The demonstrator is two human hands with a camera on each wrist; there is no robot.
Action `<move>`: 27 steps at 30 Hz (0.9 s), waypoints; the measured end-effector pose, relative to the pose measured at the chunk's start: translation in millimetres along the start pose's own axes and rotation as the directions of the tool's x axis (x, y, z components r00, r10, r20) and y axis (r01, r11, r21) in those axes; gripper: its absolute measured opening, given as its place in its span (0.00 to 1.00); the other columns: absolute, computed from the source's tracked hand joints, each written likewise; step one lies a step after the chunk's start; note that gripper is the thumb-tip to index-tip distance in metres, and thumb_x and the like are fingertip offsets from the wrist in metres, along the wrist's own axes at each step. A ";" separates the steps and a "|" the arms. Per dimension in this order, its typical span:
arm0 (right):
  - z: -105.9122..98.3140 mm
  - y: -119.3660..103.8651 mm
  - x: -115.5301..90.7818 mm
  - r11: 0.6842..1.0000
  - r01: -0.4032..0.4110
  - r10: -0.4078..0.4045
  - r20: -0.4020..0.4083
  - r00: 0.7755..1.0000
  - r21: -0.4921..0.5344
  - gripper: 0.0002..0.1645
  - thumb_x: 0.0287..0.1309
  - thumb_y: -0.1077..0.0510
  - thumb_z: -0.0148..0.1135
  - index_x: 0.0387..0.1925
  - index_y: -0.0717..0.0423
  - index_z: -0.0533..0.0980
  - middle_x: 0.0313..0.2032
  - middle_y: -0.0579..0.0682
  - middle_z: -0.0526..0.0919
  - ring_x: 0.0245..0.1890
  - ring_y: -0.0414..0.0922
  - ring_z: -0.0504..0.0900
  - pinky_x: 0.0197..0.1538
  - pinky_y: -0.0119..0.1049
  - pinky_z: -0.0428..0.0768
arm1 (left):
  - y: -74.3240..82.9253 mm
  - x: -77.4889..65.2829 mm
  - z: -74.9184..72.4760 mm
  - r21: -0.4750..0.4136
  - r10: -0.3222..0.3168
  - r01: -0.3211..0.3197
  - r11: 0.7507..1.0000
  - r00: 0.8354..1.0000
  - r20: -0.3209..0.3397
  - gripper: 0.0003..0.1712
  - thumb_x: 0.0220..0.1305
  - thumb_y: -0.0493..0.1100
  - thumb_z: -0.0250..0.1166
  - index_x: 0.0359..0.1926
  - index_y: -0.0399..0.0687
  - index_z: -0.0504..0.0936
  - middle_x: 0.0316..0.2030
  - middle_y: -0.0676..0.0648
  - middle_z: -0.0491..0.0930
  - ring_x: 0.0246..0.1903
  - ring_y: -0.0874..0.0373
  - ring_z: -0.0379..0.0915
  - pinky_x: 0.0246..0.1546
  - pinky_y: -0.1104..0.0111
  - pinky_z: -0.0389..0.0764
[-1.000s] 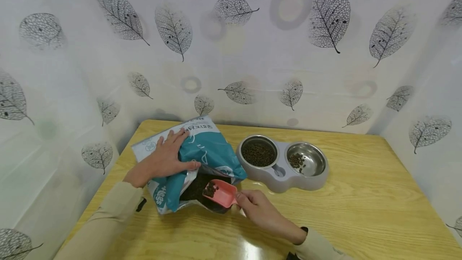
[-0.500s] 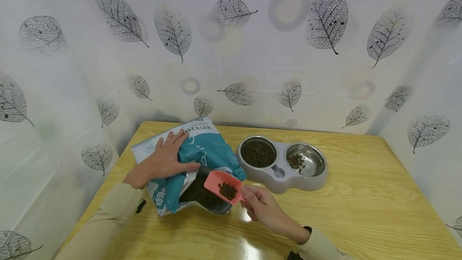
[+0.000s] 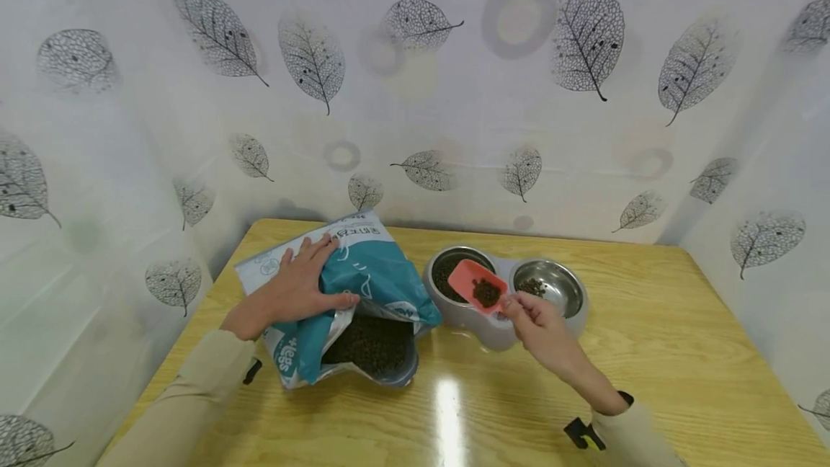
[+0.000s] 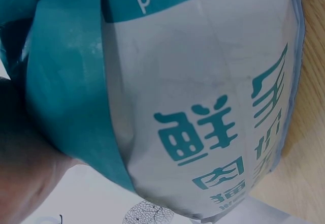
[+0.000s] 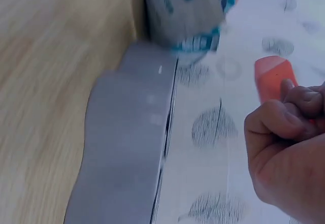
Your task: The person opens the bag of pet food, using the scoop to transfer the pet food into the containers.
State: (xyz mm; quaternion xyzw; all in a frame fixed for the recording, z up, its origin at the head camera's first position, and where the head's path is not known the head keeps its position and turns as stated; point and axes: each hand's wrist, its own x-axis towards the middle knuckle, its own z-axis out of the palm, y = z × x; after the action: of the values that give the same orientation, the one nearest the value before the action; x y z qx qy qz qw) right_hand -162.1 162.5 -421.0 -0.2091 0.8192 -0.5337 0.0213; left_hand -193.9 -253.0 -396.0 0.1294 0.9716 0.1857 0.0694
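Observation:
A pink scoop (image 3: 464, 278) carries a small heap of brown kibble (image 3: 486, 292). My right hand (image 3: 550, 334) pinches its handle and holds it above the double pet bowl (image 3: 483, 326), between the two steel bowls. The left steel bowl (image 3: 443, 269) contains much kibble and is partly hidden by the scoop. A little kibble lies in the right steel bowl (image 3: 563, 290). On the left, a teal and white pet food bag (image 3: 382, 272) lies with its mouth open toward me, kibble showing inside. My left hand (image 3: 295, 290) rests on top of it with fingers spread.
A wooden table (image 3: 655, 337) carries everything. A leaf-patterned sheet (image 3: 415, 92) rises behind the table and along both sides. The bag's opening faces the table's near side, left of the bowls.
My right hand has lifted the scoop with kibble out of the bag and carried it right and away from me, over the bowls. My left hand stays on the bag.

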 end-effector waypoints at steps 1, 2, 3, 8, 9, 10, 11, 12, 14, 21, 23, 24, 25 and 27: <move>-7.0 3.0 -0.5 0.999 -0.013 0.012 -0.033 0.999 -0.040 0.20 0.80 0.56 0.50 0.38 0.67 0.80 0.13 0.37 0.62 0.12 0.29 0.57 0.13 0.31 0.61 | -0.3 0.3 0.2 0.000 -0.002 0.002 1.000 1.000 0.001 0.66 0.59 0.77 0.63 0.83 0.46 0.46 0.82 0.37 0.44 0.80 0.28 0.30 0.74 0.29 0.35; -13.9 6.6 -1.4 0.996 -0.035 0.029 -0.065 0.997 -0.087 0.20 0.79 0.55 0.50 0.38 0.66 0.80 0.13 0.37 0.62 0.12 0.30 0.57 0.14 0.31 0.61 | -0.4 0.8 0.3 -0.001 -0.003 0.003 1.000 1.000 0.001 0.66 0.59 0.77 0.63 0.83 0.46 0.46 0.82 0.37 0.44 0.80 0.28 0.30 0.74 0.29 0.34; -20.5 10.1 -2.3 0.988 -0.063 0.050 -0.100 0.994 -0.139 0.20 0.79 0.53 0.51 0.38 0.64 0.81 0.13 0.38 0.62 0.12 0.30 0.57 0.14 0.30 0.60 | -0.5 1.2 0.6 -0.001 -0.005 0.005 1.000 1.000 0.001 0.66 0.59 0.77 0.63 0.83 0.46 0.46 0.82 0.37 0.43 0.80 0.28 0.29 0.75 0.29 0.34; -52.4 26.5 -9.1 0.910 -0.190 0.122 -0.200 0.972 -0.368 0.22 0.79 0.48 0.51 0.43 0.61 0.83 0.16 0.43 0.70 0.15 0.34 0.61 0.20 0.32 0.63 | 0.2 2.1 0.3 0.001 0.007 -0.007 1.000 1.000 -0.009 0.66 0.59 0.77 0.63 0.83 0.46 0.47 0.82 0.37 0.44 0.80 0.27 0.31 0.74 0.29 0.35; -58.0 28.8 -10.5 0.892 -0.208 0.131 -0.210 0.969 -0.402 0.23 0.79 0.48 0.50 0.45 0.61 0.83 0.17 0.45 0.71 0.16 0.35 0.61 0.21 0.32 0.63 | 0.4 1.9 0.2 0.002 0.008 -0.008 1.000 1.000 -0.011 0.66 0.59 0.77 0.63 0.83 0.45 0.47 0.82 0.37 0.45 0.80 0.27 0.31 0.74 0.29 0.36; -63.1 30.7 -11.8 0.872 -0.220 0.135 -0.219 0.966 -0.436 0.23 0.80 0.48 0.49 0.47 0.61 0.83 0.19 0.47 0.74 0.17 0.35 0.62 0.23 0.32 0.64 | 0.4 1.8 0.2 0.005 0.010 -0.010 1.000 1.000 -0.013 0.66 0.59 0.77 0.63 0.83 0.45 0.47 0.82 0.36 0.45 0.79 0.27 0.31 0.74 0.29 0.36; -67.4 32.4 -13.0 0.855 -0.228 0.134 -0.227 0.965 -0.466 0.24 0.80 0.48 0.48 0.48 0.61 0.83 0.20 0.49 0.75 0.19 0.36 0.63 0.24 0.32 0.64 | 0.1 1.7 0.3 0.007 0.009 -0.009 1.000 1.000 -0.014 0.66 0.59 0.77 0.63 0.83 0.45 0.47 0.82 0.36 0.45 0.79 0.27 0.31 0.74 0.29 0.36; -71.0 34.1 -13.8 0.839 -0.228 0.124 -0.235 0.964 -0.494 0.24 0.80 0.48 0.48 0.49 0.62 0.83 0.22 0.49 0.78 0.20 0.36 0.64 0.26 0.32 0.64 | -0.1 1.6 0.5 0.007 0.009 -0.008 1.000 1.000 -0.013 0.66 0.58 0.77 0.63 0.83 0.45 0.47 0.82 0.36 0.45 0.79 0.27 0.31 0.74 0.28 0.36; -75.9 37.7 -15.6 0.816 -0.215 0.095 -0.243 0.965 -0.536 0.24 0.79 0.48 0.49 0.49 0.63 0.83 0.21 0.49 0.78 0.20 0.36 0.64 0.26 0.32 0.62 | -0.7 1.7 1.1 0.011 0.005 -0.005 1.000 1.000 -0.011 0.66 0.58 0.77 0.63 0.83 0.45 0.47 0.82 0.36 0.44 0.79 0.27 0.31 0.74 0.28 0.36; -76.9 54.6 -19.5 0.721 -0.082 -0.103 -0.222 0.970 -0.688 0.14 0.72 0.59 0.60 0.41 0.68 0.84 0.12 0.41 0.63 0.14 0.33 0.53 0.21 0.29 0.56 | -0.9 0.8 1.2 0.004 0.008 -0.008 1.000 1.000 -0.018 0.65 0.59 0.77 0.63 0.83 0.45 0.48 0.82 0.36 0.45 0.79 0.27 0.31 0.74 0.28 0.36; -75.5 58.9 -20.4 0.670 -0.049 -0.152 -0.202 0.968 -0.741 0.10 0.68 0.61 0.63 0.35 0.66 0.83 0.12 0.40 0.62 0.13 0.33 0.53 0.20 0.28 0.54 | -0.7 0.2 0.6 0.005 0.008 -0.008 1.000 1.000 -0.017 0.65 0.59 0.77 0.63 0.83 0.45 0.48 0.82 0.36 0.45 0.79 0.27 0.32 0.74 0.28 0.36; -74.8 60.8 -20.9 0.649 -0.042 -0.166 -0.195 0.967 -0.759 0.09 0.67 0.62 0.64 0.32 0.64 0.81 0.12 0.40 0.61 0.13 0.33 0.53 0.20 0.29 0.53 | -0.6 0.1 0.3 0.004 0.008 -0.008 1.000 1.000 -0.017 0.65 0.59 0.77 0.63 0.83 0.45 0.48 0.82 0.36 0.45 0.79 0.27 0.32 0.74 0.28 0.36; -74.1 62.6 -21.0 0.630 -0.037 -0.179 -0.192 0.965 -0.776 0.10 0.66 0.61 0.65 0.29 0.62 0.80 0.12 0.41 0.60 0.13 0.34 0.53 0.20 0.29 0.52 | -0.8 -0.1 0.3 0.004 0.007 -0.007 1.000 1.000 -0.016 0.65 0.59 0.77 0.63 0.83 0.45 0.48 0.82 0.36 0.45 0.79 0.27 0.32 0.74 0.28 0.36; -73.0 64.7 -21.0 0.590 -0.030 -0.213 -0.191 0.958 -0.807 0.15 0.63 0.61 0.69 0.23 0.57 0.74 0.13 0.41 0.60 0.14 0.36 0.54 0.20 0.29 0.52 | -0.6 -0.1 0.5 0.003 0.005 -0.005 1.000 1.000 -0.016 0.65 0.59 0.77 0.63 0.82 0.45 0.48 0.82 0.36 0.45 0.79 0.27 0.31 0.74 0.28 0.36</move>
State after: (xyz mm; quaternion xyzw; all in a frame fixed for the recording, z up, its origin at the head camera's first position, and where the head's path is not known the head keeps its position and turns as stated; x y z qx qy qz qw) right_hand -182.5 255.6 -450.7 -0.1642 0.9541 -0.1311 -0.2134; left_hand -193.8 -253.5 -396.7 0.1305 0.9720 0.1855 0.0609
